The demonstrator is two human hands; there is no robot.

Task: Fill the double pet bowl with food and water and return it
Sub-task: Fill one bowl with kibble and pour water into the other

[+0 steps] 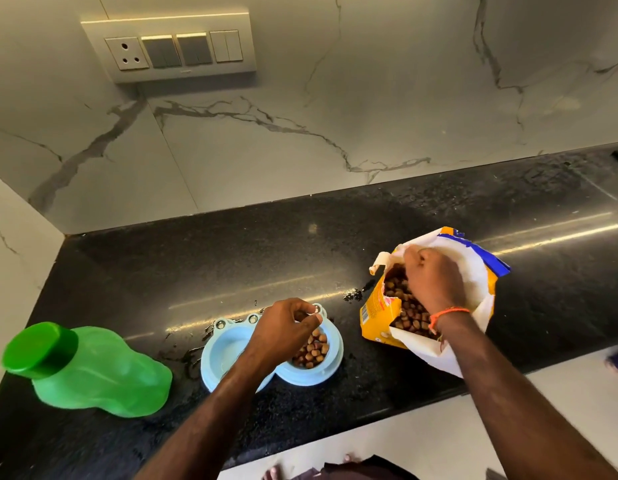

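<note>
From the head camera, the double pet bowl sits on the black worktop near its front edge, its right compartment part-filled with brown kibble, its left compartment holding no kibble; whether any water is in it I cannot tell. The left hand hovers over the kibble side, fingers curled inward, and I cannot tell whether it holds pellets. The right hand is down inside the open yellow food bag, fingers bent among the kibble. A green capped bottle stands to the left. Water spots lie around the bowl. Likely risks: pellets dropped between bag and bowl could scatter onto the wet worktop, and the slumped bag could tip and spill.
</note>
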